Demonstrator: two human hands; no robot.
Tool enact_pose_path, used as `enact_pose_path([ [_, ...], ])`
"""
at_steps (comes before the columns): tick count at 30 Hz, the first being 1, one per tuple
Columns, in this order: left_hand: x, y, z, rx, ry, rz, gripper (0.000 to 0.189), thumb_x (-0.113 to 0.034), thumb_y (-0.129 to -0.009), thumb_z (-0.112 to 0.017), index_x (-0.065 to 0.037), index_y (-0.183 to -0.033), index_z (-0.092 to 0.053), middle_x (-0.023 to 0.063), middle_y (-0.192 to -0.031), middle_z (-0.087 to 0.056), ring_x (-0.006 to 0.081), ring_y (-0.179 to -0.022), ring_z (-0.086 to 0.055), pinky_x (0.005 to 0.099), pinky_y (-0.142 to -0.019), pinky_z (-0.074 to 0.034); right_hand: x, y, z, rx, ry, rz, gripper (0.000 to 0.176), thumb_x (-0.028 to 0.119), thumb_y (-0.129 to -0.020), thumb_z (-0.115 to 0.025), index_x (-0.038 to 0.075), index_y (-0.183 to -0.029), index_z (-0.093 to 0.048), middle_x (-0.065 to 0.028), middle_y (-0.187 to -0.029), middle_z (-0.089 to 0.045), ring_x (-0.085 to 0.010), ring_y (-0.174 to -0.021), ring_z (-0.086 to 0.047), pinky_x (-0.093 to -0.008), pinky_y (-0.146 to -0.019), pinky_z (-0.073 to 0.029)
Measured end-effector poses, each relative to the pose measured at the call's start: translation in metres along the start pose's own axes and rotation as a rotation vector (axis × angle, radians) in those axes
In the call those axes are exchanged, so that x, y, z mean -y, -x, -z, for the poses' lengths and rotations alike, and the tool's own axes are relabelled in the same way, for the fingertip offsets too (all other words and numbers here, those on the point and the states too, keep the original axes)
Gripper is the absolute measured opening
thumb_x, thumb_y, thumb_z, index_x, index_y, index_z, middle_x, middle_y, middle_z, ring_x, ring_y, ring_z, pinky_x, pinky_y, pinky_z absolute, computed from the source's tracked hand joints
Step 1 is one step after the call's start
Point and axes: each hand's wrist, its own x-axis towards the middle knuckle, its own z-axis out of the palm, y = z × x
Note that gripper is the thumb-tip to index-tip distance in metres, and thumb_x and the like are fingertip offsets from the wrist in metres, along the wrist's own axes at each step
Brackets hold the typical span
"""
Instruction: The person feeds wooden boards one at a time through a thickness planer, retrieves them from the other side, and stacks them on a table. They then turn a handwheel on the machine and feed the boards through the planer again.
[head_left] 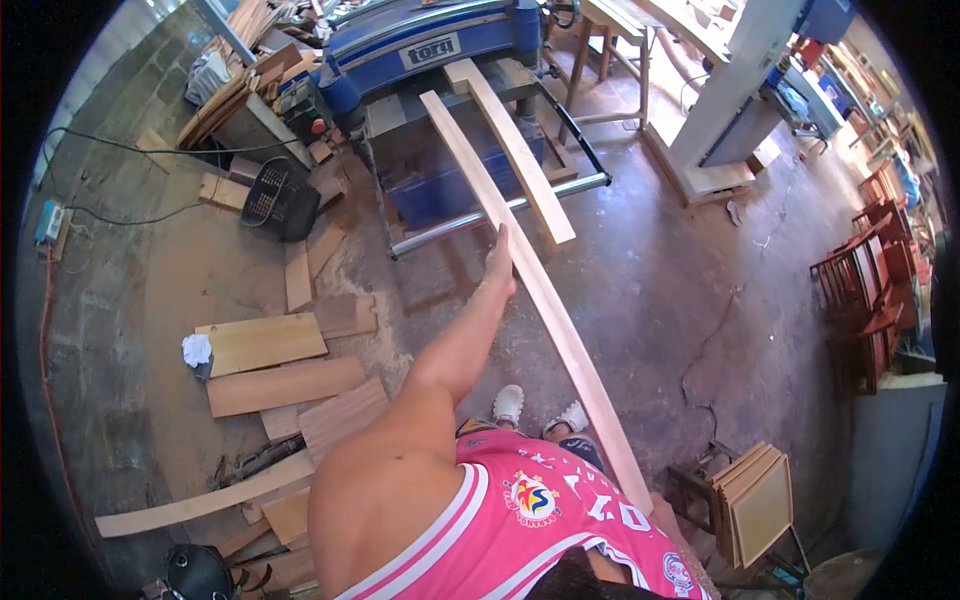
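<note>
My left hand (500, 265) grips a long, narrow wooden board (545, 300) about midway along, with the thumb along its left edge and the other fingers hidden. The far end of the board is over the bed of a blue planer (430, 50), and the near end comes down beside my right hip. There my right hand (664, 515) is closed at the board's near end, only partly visible. A second long board (520, 160) lies on the planer bed to the right of mine, its near end sticking out past the metal roller bar (585, 184).
Loose planks (285, 388) lie on the floor at left, near a black crate (270, 195). Cables (140, 150) run along the left side. A pillar (735, 90) stands at right, with stacked wooden panels (755, 500) lower right and reddish wooden chairs (865, 280) beyond.
</note>
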Motion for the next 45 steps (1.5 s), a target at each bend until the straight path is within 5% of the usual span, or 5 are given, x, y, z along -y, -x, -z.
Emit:
enact_pose_path([
  [12, -0.012, 0.034, -0.019, -0.364, -0.998, -0.637, 0.109, -0.029, -0.073, -0.078, 0.000, -0.149, -0.005, 0.0330, -0.137, -0.040, 0.0420, -0.125, -0.046, 0.0420, -0.106, -0.037, 0.168, -0.086, -0.058, 0.024, 0.004, 0.111, 0.058, 0.039, -0.066, -0.077, -0.003, -0.104, -0.062, -0.0256, -0.098, -0.067, -0.0374, -0.095, -0.066, -0.0430, -0.080, -0.052],
  [28, -0.070, 0.001, -0.037, -0.424, -1.208, -0.389, 0.098, -0.032, -0.070, -0.068, 0.007, -0.143, -0.015, 0.0391, -0.127, -0.045, 0.0445, -0.119, -0.049, 0.0470, -0.101, -0.041, 0.219, -0.137, -0.058, -0.014, 0.030, 0.138, 0.056, 0.037, -0.068, -0.076, -0.003, -0.106, -0.061, -0.0190, -0.089, -0.069, -0.0281, -0.081, -0.069, -0.0372, -0.071, -0.053],
  [34, -0.104, -0.010, -0.027, -0.311, -1.688, -0.156, 0.097, -0.065, -0.079, -0.056, 0.005, -0.140, -0.029, 0.0276, -0.108, -0.063, 0.0449, -0.101, -0.062, 0.0504, -0.090, -0.047, 0.233, -0.147, -0.047, 0.156, 0.131, 0.206, 0.070, 0.053, -0.070, -0.077, 0.000, -0.112, -0.061, -0.0203, -0.093, -0.068, -0.0343, -0.090, -0.067, -0.0418, -0.078, -0.051],
  [40, -0.074, -0.006, -0.035, -0.387, -1.894, -0.483, 0.092, -0.047, -0.085, -0.061, 0.009, -0.145, -0.019, 0.0393, -0.145, -0.018, 0.0497, -0.137, -0.023, 0.0465, -0.108, -0.036, 0.266, -0.155, -0.017, 0.357, 0.320, 0.375, 0.074, 0.064, -0.078, -0.064, -0.001, -0.111, -0.057, -0.0311, -0.096, -0.063, -0.0418, -0.093, -0.063, -0.0491, -0.079, -0.049],
  [45, -0.067, -0.030, -0.039, -0.556, -2.088, -0.540, 0.082, -0.035, -0.089, -0.058, 0.009, -0.145, -0.017, 0.0406, -0.145, -0.015, 0.0505, -0.135, -0.027, 0.0454, -0.114, -0.029, 0.255, -0.210, -0.025, 0.590, 0.206, 0.482, 0.076, 0.065, -0.085, -0.056, -0.003, -0.118, -0.050, -0.0254, -0.102, -0.065, -0.0400, -0.099, -0.062, -0.0461, -0.082, -0.049],
])
